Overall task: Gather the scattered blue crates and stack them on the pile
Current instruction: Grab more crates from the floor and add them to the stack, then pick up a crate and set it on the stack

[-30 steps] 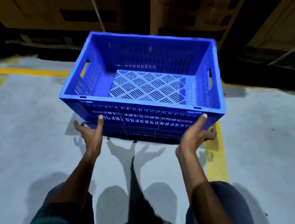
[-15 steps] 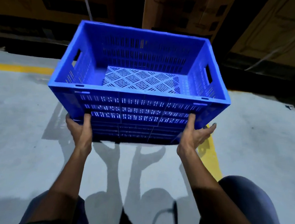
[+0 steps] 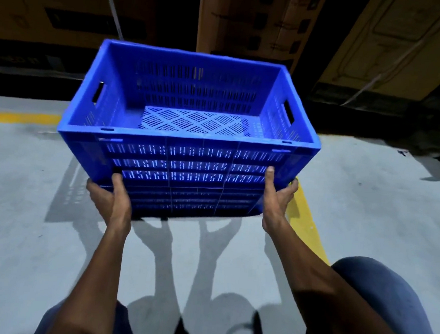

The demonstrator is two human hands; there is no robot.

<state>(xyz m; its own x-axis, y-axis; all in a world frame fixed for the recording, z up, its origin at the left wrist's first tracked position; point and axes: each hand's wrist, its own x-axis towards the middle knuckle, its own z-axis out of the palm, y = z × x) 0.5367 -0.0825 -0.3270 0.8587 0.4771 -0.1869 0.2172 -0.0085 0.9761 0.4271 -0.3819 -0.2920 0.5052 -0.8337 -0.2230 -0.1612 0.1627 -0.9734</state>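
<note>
- Left hand (image 3: 111,200) grips the blue crate's (image 3: 187,161) lower left corner, thumb up the near wall, fingers curled under its base.
- The blue crate is empty, held upright in the air above the grey floor (image 3: 21,204).
- Right hand (image 3: 276,200) grips the crate's lower right corner, thumb up, fingers wrapped beneath.
- A yellow line (image 3: 306,226) runs on the floor below the crate's right corner.

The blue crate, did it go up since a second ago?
Yes. The blue crate sits higher against the yellow floor line and now hides more of it. Left hand and right hand hold it from below.
</note>
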